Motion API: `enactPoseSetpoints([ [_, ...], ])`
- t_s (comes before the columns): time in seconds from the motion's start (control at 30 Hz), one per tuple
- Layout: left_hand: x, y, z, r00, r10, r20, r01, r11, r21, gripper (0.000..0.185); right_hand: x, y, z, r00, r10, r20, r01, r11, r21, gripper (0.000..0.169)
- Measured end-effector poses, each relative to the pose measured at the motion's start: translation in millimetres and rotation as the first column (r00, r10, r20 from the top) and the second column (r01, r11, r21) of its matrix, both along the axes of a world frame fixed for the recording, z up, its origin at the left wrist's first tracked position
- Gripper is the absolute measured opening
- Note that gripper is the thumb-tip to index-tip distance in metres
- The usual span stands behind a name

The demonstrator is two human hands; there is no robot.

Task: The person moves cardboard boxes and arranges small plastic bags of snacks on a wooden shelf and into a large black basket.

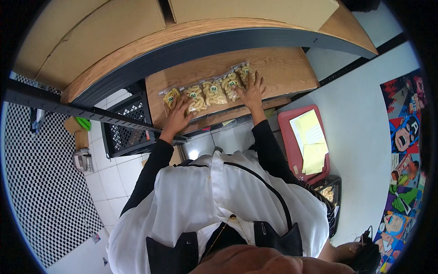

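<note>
Several clear plastic bags of curved, pale yellow puffed snacks [214, 93] lie in a slightly slanting row on a wood-grain shelf [284, 68]. Each carries a round label with writing. My left hand [178, 114] rests, fingers spread, over the lower parts of the leftmost bag [170, 97] and the bag beside it [195, 99]. At the row's other end, my right hand [254, 91] lies with its fingers apart across the rightmost bag [244, 71] and touches the edge of its neighbour [230, 84]. Neither hand grasps a bag; the fingers partly cover them.
Above the bags runs a higher shelf with a dark metal beam [219, 41] and cardboard boxes [113, 44]. A black plastic crate [126, 126] stands left. To the right are a red tray [287, 126] with papers [309, 137] and another person [359, 251].
</note>
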State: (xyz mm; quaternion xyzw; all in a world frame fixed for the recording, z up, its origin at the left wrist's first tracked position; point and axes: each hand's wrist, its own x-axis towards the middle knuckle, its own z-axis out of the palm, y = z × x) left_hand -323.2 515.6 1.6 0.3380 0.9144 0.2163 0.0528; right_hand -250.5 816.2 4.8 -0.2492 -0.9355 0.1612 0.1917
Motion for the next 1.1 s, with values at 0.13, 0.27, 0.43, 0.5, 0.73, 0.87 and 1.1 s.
enactPoseSetpoints([
  [0.13, -1, -8, -4, 0.998, -0.002, -0.065, 0.007, 0.998, 0.070, 0.057, 26, -20, 1, 0.977, -0.091, -0.191, 0.081, 0.995, -0.060, 0.072],
  [0.27, 12, -15, 7, 0.996, -0.038, -0.085, 0.049, 0.990, 0.131, 0.053, 66, -66, -12, 0.953, -0.157, -0.260, 0.134, 0.986, -0.104, 0.059],
  [0.43, 60, -44, 13, 0.969, -0.214, -0.123, 0.229, 0.966, 0.121, 0.045, 120, -140, -36, 0.985, -0.169, -0.045, 0.152, 0.956, -0.251, 0.051],
  [0.5, 80, -60, 11, 0.933, -0.345, -0.099, 0.357, 0.923, 0.144, 0.042, 142, -167, -52, 0.988, -0.151, 0.015, 0.148, 0.940, -0.308, 0.047],
  [0.73, 166, -173, -49, 0.624, -0.751, 0.217, 0.703, 0.660, 0.264, 0.031, 239, -271, -115, 0.986, -0.087, 0.143, 0.139, 0.902, -0.410, 0.044],
  [0.87, 186, -222, -72, 0.434, -0.715, 0.548, 0.723, 0.639, 0.261, 0.034, 299, -310, -117, 0.947, -0.016, 0.320, 0.195, 0.821, -0.537, 0.047],
  [1.1, 214, -222, -63, 0.511, -0.700, 0.498, 0.710, 0.671, 0.215, 0.035, 382, -332, -128, 0.891, -0.058, 0.451, 0.332, 0.761, -0.557, 0.051],
])
